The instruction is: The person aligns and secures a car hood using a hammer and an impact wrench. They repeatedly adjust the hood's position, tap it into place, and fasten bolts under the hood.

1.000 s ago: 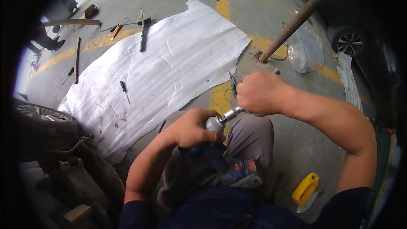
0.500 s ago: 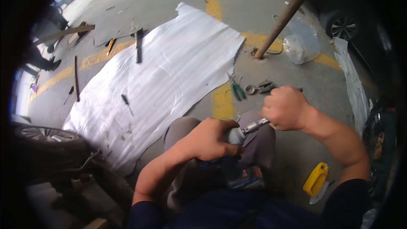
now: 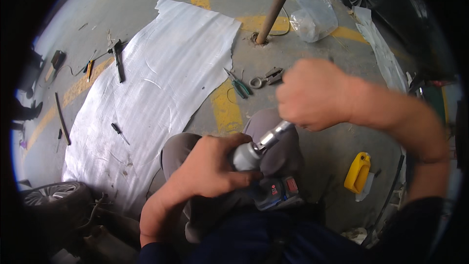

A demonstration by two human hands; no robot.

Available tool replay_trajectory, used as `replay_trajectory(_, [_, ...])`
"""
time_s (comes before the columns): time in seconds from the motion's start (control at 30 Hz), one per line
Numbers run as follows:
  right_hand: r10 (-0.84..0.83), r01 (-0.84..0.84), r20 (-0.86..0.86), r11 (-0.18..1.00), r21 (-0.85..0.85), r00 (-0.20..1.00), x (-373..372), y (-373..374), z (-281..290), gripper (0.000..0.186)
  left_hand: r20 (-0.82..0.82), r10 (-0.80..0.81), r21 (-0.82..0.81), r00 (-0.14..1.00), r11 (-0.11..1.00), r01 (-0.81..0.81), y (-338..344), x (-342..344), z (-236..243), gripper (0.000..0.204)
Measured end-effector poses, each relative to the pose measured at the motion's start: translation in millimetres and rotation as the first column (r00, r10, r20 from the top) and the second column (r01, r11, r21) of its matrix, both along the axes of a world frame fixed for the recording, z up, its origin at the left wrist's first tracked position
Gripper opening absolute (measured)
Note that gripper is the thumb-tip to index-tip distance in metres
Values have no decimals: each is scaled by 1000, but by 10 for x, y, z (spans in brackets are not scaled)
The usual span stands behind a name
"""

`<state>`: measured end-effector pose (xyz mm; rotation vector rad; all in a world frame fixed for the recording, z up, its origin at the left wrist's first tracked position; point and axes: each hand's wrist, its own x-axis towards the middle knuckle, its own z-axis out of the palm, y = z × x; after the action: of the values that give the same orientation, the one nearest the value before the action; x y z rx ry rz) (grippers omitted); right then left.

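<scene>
Grey-headed, the power driver (image 3: 245, 157) was near, by the knees (image 3: 177, 149); the left hand (image 3: 210, 167) had fingers clamped around it, the right hand (image 3: 317, 95) fingers curled tight on the silver shaft (image 3: 273, 136).

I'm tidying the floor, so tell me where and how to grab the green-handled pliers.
Best take the pliers around both green handles, from the near side: they appear to lie flat, jaws pointing away and slightly spread handles nearer.
</scene>
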<state>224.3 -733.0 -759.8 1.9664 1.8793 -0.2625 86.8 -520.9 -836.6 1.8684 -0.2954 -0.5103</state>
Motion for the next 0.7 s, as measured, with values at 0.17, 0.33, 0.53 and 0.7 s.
replay_trajectory(0.17, [-83, 106, -114, 973, 206, 990, 67, -441, -338, 12, 36, -38, 52, 999, 998, 36, -148, 131, -154, 62])
replay_trajectory(0.33, [-100, 133, -174, 973, 188, 980, 280, -498, -636, 18, -96, -45, 87, 994, 995, 54, -187, 301, -361, 65])
replay_trajectory(0.53, [-207, 240, -226, 962, 132, 952, 567, -722, -1162, 20, 24, 183, 182, 983, 966, -185, -179, 283, -770, 75])
replay_trajectory(0.7, [-437, 457, -216, 888, 50, 873, 491, -1081, -1476, 21, -492, 460, -93, 739, 816, -570, -414, -494, -1162, 77])
